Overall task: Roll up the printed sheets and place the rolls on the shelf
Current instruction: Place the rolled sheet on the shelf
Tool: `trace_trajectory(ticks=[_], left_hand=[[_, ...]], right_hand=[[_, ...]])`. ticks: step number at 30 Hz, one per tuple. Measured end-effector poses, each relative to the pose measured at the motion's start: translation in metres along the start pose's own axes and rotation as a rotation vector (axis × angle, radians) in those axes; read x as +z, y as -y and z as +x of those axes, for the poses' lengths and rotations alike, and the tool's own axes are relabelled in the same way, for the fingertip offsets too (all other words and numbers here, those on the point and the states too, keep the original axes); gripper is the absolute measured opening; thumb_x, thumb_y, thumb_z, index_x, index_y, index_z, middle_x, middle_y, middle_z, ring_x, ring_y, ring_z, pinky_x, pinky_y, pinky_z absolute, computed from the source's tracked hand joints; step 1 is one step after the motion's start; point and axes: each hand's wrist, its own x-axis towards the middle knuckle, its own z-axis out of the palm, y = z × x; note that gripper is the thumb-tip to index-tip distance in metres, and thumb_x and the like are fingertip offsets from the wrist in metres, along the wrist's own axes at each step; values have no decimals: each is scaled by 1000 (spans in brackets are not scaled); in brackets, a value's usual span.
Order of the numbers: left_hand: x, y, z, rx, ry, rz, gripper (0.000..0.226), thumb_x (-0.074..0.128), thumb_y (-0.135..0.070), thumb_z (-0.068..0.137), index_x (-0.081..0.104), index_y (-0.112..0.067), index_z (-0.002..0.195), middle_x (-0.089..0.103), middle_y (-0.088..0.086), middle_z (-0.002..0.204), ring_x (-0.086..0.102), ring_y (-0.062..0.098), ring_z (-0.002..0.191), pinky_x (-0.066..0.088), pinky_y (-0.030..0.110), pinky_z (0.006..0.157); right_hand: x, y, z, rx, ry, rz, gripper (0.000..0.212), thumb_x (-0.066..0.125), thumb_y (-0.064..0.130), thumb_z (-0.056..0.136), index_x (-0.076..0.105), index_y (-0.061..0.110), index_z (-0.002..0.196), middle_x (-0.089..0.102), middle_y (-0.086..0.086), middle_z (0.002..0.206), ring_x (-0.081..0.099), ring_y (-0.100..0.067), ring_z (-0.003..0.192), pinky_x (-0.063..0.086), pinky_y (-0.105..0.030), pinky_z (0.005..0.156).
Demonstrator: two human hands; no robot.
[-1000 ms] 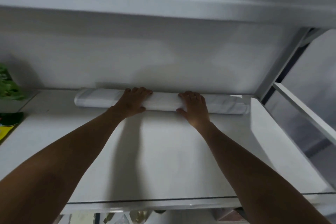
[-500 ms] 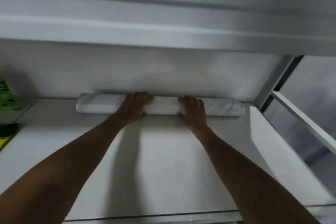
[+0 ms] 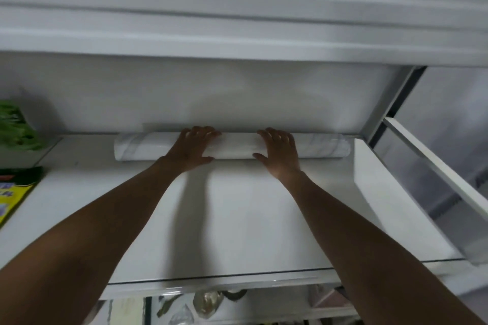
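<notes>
A long roll of white, faintly marbled printed sheet (image 3: 233, 149) lies crosswise at the back of the white shelf (image 3: 237, 221), close against the rear wall. My left hand (image 3: 194, 150) rests on the roll left of its middle, fingers laid over the top and thumb at its front. On the right of the middle, my right hand (image 3: 280, 154) lies on the roll the same way. Both ends of the roll stick out past my hands.
A green packet (image 3: 15, 126) and a yellow-green packet (image 3: 13, 192) sit at the shelf's left end. Another shelf board (image 3: 237, 45) hangs low overhead. A white frame post (image 3: 390, 97) and rail bound the right side. Bagged items show below the front edge.
The roll has slid a little farther back toward the wall under both hands, and its right end now looks even. My hands stay in the same places on it.
</notes>
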Motion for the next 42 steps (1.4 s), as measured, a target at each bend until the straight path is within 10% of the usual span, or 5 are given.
trace_trajectory(ticks=[22, 29, 42], left_hand=[[7, -18, 9, -63, -36, 228, 65, 75, -19, 67, 48, -10, 125, 52, 14, 123, 50, 34, 106, 38, 45, 85], [2, -23, 8, -77, 44, 249, 72, 60, -32, 83, 23, -16, 142, 28, 6, 146, 30, 28, 128, 23, 42, 101], [-8, -27, -3, -15, 7, 77, 64, 62, -32, 82, 34, -19, 138, 36, 4, 144, 31, 26, 131, 21, 39, 104]], right_hand=[[-1, -8, -7, 5, 59, -12, 58, 55, 30, 91, 31, 21, 143, 33, -5, 148, 27, -25, 135, 13, -36, 110], [-5, -6, -6, 19, 80, -10, 62, 55, 35, 91, 28, 22, 145, 31, -4, 150, 25, -25, 137, 11, -39, 113], [-18, 2, -19, 53, 117, -24, 61, 53, 40, 92, 27, 24, 145, 27, -3, 152, 24, -25, 137, 11, -38, 113]])
